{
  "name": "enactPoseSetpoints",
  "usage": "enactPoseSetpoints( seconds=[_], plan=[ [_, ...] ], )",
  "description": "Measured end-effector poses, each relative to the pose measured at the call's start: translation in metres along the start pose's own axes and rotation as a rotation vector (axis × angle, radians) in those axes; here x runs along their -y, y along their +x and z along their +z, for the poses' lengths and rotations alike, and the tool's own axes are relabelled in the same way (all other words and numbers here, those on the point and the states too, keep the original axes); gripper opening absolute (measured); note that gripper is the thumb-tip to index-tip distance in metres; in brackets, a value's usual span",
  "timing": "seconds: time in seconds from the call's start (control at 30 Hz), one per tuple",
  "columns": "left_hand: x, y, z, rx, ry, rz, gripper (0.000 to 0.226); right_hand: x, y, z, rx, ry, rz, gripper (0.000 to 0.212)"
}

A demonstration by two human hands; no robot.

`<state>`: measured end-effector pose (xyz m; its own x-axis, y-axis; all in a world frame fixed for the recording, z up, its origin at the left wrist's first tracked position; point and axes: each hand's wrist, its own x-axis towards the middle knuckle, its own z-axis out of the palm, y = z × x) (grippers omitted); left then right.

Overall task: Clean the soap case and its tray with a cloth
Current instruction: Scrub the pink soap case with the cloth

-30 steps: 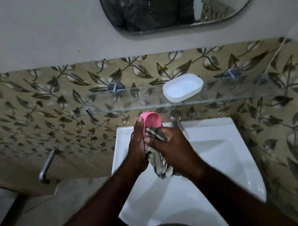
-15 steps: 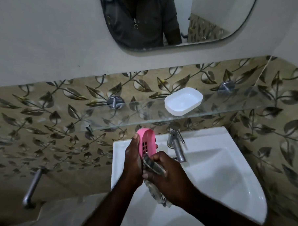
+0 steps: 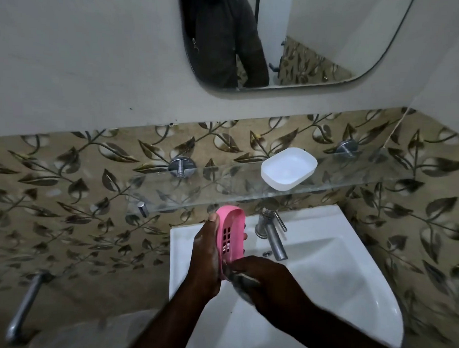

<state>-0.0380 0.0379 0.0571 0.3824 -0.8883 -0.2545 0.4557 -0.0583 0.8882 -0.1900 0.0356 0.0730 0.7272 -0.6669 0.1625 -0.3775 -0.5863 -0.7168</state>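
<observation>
**Status: cloth on tray**

Left hand (image 3: pixel 204 262) grips pink slotted plastic tray (image 3: pixel 229 234) upright over back-left of white ceramic corner sink (image 3: pixel 336 283). Right hand (image 3: pixel 268 283) pinches striped grey cloth (image 3: pixel 242 283) at tray's lower end. White oval plastic soap case (image 3: pixel 289 168) sits on clear glass shelf (image 3: pixel 222 194) above sink.

Pink slotted plastic tray (image 3: pixel 231 234), centre. White oval plastic soap case (image 3: pixel 289 168), right of centre. White ceramic basin (image 3: pixel 350 279). Beige wall tiles (image 3: pixel 77 193), dark leaf-and-vine pattern. Grey striped cloth (image 3: pixel 241 290).

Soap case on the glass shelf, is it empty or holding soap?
Empty: the soap case shows only its bare white inside, no soap.
</observation>
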Motion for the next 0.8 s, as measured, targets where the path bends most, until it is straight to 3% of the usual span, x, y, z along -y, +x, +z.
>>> enactPoseSetpoints(
  seconds=[0.07,0.2,0.3,0.47,0.57,0.67,0.8],
  plan=[
    [0.003,-0.002,-0.003,0.013,0.006,-0.032,0.058,0.001,0.001,-0.003,0.005,-0.058,0.006,0.027],
    [0.007,-0.003,-0.005,-0.025,-0.027,-0.007,0.051,0.017,0.001,0.018,-0.115,0.223,0.268,0.010],
    [0.010,-0.001,-0.007,-0.036,-0.053,-0.003,0.063,0.015,-0.005,0.030,-0.183,0.100,0.188,0.019],
    [0.015,0.000,-0.016,0.043,-0.042,-0.073,0.061,0.000,-0.010,0.027,-0.058,-0.174,0.109,0.031],
    [0.017,-0.003,-0.014,0.043,-0.042,-0.065,0.060,0.014,-0.007,0.027,-0.157,-0.068,0.180,0.017],
    [0.014,-0.004,-0.009,0.012,-0.040,-0.040,0.066,0.022,-0.004,0.031,-0.229,0.079,0.225,0.028],
    [0.011,-0.001,-0.017,-0.005,-0.110,-0.160,0.070,0.016,-0.003,0.023,-0.076,-0.083,0.116,0.014]
  ],
)
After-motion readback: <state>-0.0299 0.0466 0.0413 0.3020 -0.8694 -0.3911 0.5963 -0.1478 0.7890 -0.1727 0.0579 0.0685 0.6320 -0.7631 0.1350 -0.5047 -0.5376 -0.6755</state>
